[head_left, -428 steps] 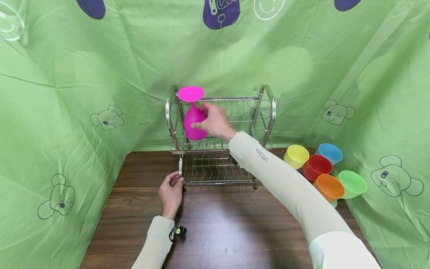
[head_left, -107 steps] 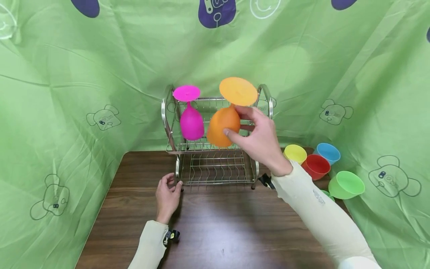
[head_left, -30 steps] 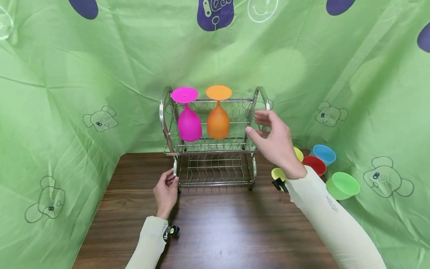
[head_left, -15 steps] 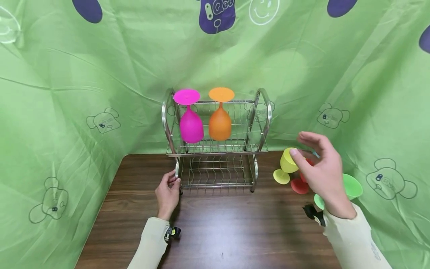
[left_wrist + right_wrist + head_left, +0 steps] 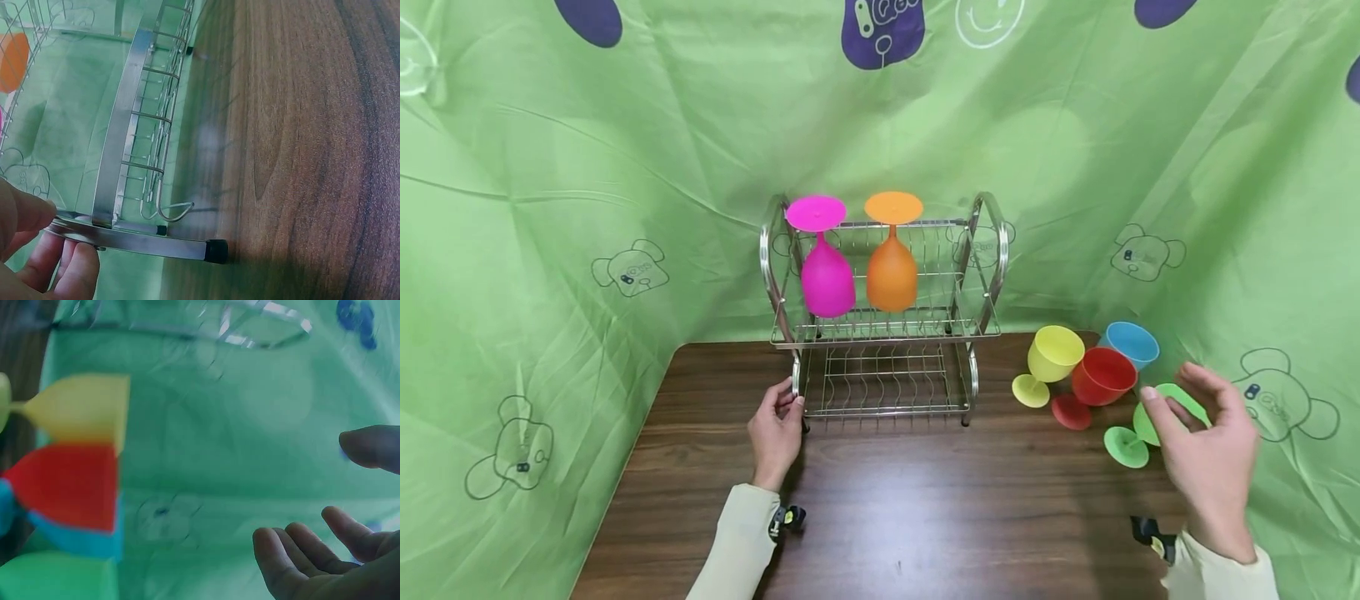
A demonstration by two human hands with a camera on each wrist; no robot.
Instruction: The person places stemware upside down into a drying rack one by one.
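Observation:
My left hand (image 5: 777, 433) pinches the front left leg of the metal dish rack (image 5: 887, 412); the left wrist view shows thumb and fingers either side of the leg bar (image 5: 137, 242). My right hand (image 5: 1213, 454), fingers apart and holding nothing, hovers by the green goblet (image 5: 1126, 447), covering part of its bowl in the head view. Upside down on the rack's upper tier stand a pink goblet (image 5: 827, 279) and an orange goblet (image 5: 892, 275). Upright on the table are a yellow goblet (image 5: 1055, 354), a red goblet (image 5: 1103, 377) and a blue goblet (image 5: 1133, 343).
The dark wooden table (image 5: 925, 508) carries the rack at its back middle and the upright goblets at the right. Green printed cloth (image 5: 700, 125) hangs behind and along both sides. The rack's lower tier (image 5: 883, 375) has wavy wire slots.
The pink and then the orange goblet were put upside down on the upper tier. My right hand has since let go and moved right and down to the green goblet. The left hand stays at the rack leg.

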